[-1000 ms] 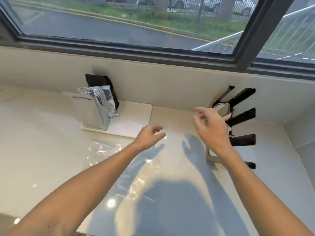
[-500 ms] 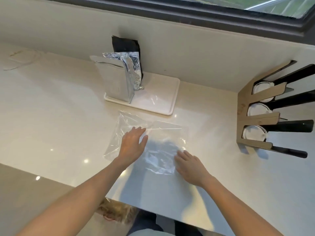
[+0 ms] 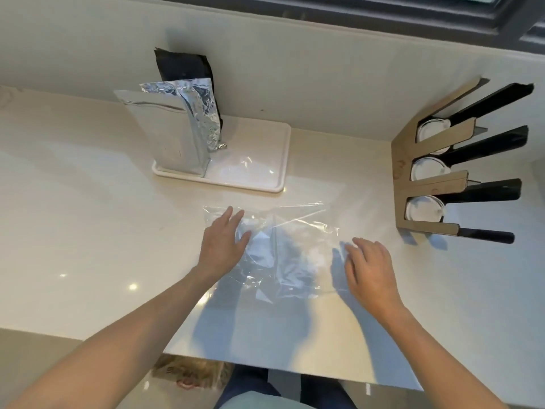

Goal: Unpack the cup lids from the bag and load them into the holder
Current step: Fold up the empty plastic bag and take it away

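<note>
1. Head view, centre of the frame: I have the clear plastic bag (image 3: 277, 249) lying flat and crumpled on the pale counter (image 3: 88, 231). It looks empty to me; I can make out no lid inside it.
2. My left hand (image 3: 222, 246) lies on the bag's left part, fingers straight and spread, pressing the film down and holding nothing.
3. My right hand (image 3: 370, 268) sits at the bag's right edge, fingers loosely bent with the tips on the film; I see nothing pinched between them.
4. The cup lids (image 3: 424, 212) are at the right of the frame, stacked in the three slots of the holder (image 3: 401, 172), a tan rack with black prongs standing by the wall corner.
5. I judge the loading done and the step in hand to be flattening or clearing the empty bag. To do it well I would keep one palm anchoring the film while the other smooths or gathers it, since thin plastic slides and balloons easily.
6. Above centre, a white tray (image 3: 250, 175) carries a silver foil pouch (image 3: 174, 134) with a black pouch (image 3: 184, 69) behind it. The tray's front edge is just beyond the bag, so a forward sweep could nudge it.
7. The holder stands well apart from my right hand, out of the way.
</note>
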